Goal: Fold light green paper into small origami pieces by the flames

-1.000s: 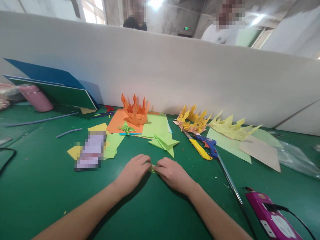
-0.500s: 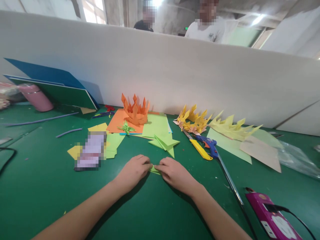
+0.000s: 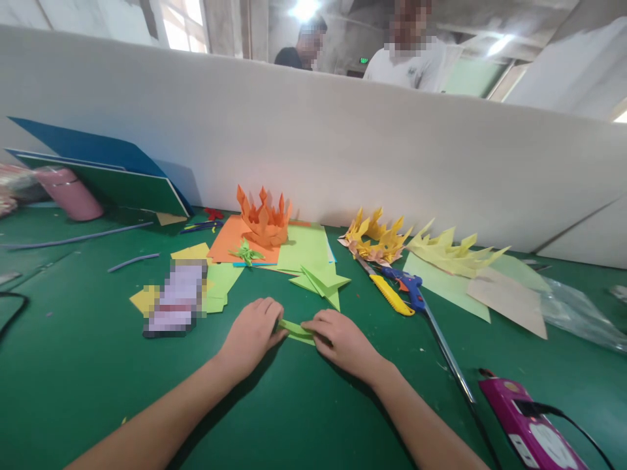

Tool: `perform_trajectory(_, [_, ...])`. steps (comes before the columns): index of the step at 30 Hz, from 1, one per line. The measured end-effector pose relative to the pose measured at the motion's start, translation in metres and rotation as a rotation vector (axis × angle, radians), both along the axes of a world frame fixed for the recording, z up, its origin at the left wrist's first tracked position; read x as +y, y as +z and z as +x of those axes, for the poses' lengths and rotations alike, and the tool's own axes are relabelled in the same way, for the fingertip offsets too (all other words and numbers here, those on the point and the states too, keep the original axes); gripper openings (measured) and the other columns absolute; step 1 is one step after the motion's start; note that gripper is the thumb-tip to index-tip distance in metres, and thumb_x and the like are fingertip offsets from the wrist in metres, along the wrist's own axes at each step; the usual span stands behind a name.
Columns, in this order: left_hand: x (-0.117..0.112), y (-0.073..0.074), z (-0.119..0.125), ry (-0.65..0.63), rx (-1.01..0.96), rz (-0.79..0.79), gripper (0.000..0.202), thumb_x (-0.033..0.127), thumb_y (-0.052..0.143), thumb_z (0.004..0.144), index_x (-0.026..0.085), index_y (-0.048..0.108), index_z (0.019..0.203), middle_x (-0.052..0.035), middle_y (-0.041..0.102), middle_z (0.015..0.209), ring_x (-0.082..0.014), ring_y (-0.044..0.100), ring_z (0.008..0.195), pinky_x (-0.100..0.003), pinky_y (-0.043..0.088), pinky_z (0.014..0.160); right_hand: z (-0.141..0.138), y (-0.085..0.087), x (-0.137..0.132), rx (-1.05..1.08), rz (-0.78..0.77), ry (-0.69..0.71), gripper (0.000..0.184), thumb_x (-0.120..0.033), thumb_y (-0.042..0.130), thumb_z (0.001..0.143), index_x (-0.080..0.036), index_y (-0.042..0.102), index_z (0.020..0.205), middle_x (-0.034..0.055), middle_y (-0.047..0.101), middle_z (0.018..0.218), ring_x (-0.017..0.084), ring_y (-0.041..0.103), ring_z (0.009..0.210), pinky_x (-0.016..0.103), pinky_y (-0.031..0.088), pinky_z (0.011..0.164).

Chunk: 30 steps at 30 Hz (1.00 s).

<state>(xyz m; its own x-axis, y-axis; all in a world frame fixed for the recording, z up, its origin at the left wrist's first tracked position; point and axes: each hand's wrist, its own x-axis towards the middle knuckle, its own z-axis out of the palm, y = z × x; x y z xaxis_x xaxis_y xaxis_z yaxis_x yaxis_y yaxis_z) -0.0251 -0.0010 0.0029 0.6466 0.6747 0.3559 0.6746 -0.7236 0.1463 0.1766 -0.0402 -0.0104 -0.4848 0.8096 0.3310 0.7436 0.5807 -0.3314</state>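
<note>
A small folded piece of light green paper (image 3: 296, 329) lies low over the green table, stretched between my two hands. My left hand (image 3: 255, 333) pinches its left end, thumb below and fingers above. At the other end, my right hand (image 3: 340, 339) grips the paper with fingers curled over it. Parts of both ends are hidden under the fingers. Just beyond my hands sits a folded green paper star shape (image 3: 321, 282). A small green paper piece with several points (image 3: 247, 252) rests on orange sheets behind, beside an orange paper crown (image 3: 267, 222).
To the right lie a yellow paper crown (image 3: 377, 238), a pale yellow crown (image 3: 455, 251), a yellow cutter (image 3: 392, 295), a blue glue gun (image 3: 406, 282) and a purple power strip (image 3: 529, 418). A phone (image 3: 177, 297) and a pink bottle (image 3: 71, 192) are left. A white partition (image 3: 313, 143) stands behind.
My left hand has shifted slightly left, away from my right hand, and more of the green paper shows between them. Behind the partition, a person in dark clothing has moved right.
</note>
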Motion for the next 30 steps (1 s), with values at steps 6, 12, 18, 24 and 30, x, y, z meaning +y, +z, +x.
perform_trajectory(6, [-0.003,-0.002,0.004,-0.245,0.078,-0.022,0.017,0.009,0.042,0.085,0.018,0.055,0.079,-0.0033,0.056,0.081,-0.0172,0.052,0.076,-0.031,0.043,0.07,-0.004,-0.003,0.003,0.228,-0.079,-0.18,0.013,-0.018,0.054,0.08,-0.019,0.065,0.087,0.0017,0.06,0.068,0.015,0.056,0.065,0.025,0.044,0.06])
perform_trajectory(12, [-0.001,-0.009,0.005,-0.291,0.019,-0.077,0.03,0.005,0.037,0.084,0.017,0.054,0.106,-0.0077,0.06,0.099,-0.0189,0.054,0.091,-0.036,0.045,0.08,-0.005,-0.001,0.004,0.341,-0.148,-0.254,0.01,-0.016,0.057,0.077,-0.019,0.065,0.082,0.002,0.065,0.074,0.016,0.057,0.069,0.026,0.044,0.063])
perform_trajectory(18, [-0.004,-0.008,0.005,-0.188,0.017,-0.145,0.031,0.004,0.039,0.08,0.016,0.054,0.104,-0.0081,0.057,0.096,-0.02,0.049,0.088,-0.036,0.044,0.079,-0.005,0.0,0.005,0.372,-0.176,-0.259,0.01,-0.014,0.058,0.076,-0.019,0.065,0.08,0.0026,0.067,0.077,0.016,0.06,0.073,0.027,0.045,0.068])
perform_trajectory(24, [-0.003,-0.002,0.003,-0.259,-0.022,-0.138,0.026,0.002,0.038,0.078,0.018,0.056,0.089,-0.0048,0.058,0.084,-0.0185,0.049,0.082,-0.032,0.04,0.073,-0.002,-0.001,0.006,0.42,-0.203,-0.263,0.009,-0.014,0.059,0.073,-0.018,0.066,0.078,0.0032,0.067,0.075,0.016,0.059,0.071,0.026,0.044,0.064])
perform_trajectory(30, [-0.002,0.003,-0.002,-0.405,-0.08,-0.12,0.025,0.009,0.034,0.086,0.017,0.056,0.095,-0.0061,0.063,0.087,-0.0163,0.055,0.081,-0.028,0.044,0.074,0.003,-0.004,0.008,0.51,-0.235,-0.254,0.009,-0.017,0.058,0.073,-0.018,0.067,0.076,0.0032,0.067,0.075,0.016,0.059,0.07,0.024,0.044,0.061])
